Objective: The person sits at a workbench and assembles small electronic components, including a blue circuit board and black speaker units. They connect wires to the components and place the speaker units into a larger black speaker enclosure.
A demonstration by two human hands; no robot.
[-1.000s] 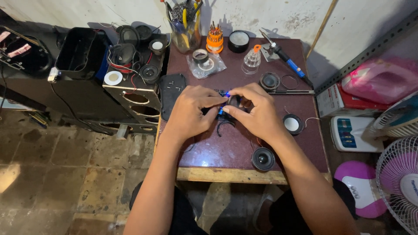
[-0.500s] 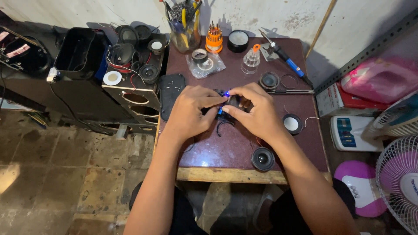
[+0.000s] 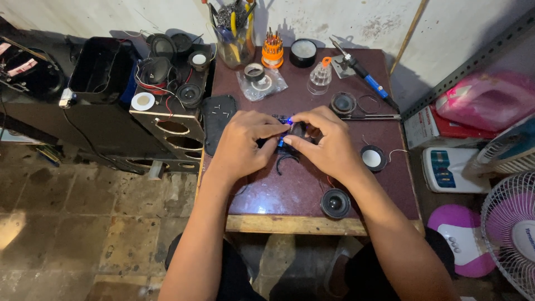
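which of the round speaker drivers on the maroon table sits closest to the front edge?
The black speaker driver just left of the right hand's forearm. The white-centred driver lies further back on the table, and the clear-rimmed round part further still.

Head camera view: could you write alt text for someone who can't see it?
Two bare hands, left hand and right hand, meet over a small dark part with a blue light at the middle of a dark red table. Small speakers, a soldering iron and a tool jar lie around.

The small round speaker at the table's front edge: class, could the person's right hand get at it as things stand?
Probably yes. The small round speaker lies uncovered on the table beside the right forearm, nothing over it. But the right hand is busy pinching a small dark part with the left hand.
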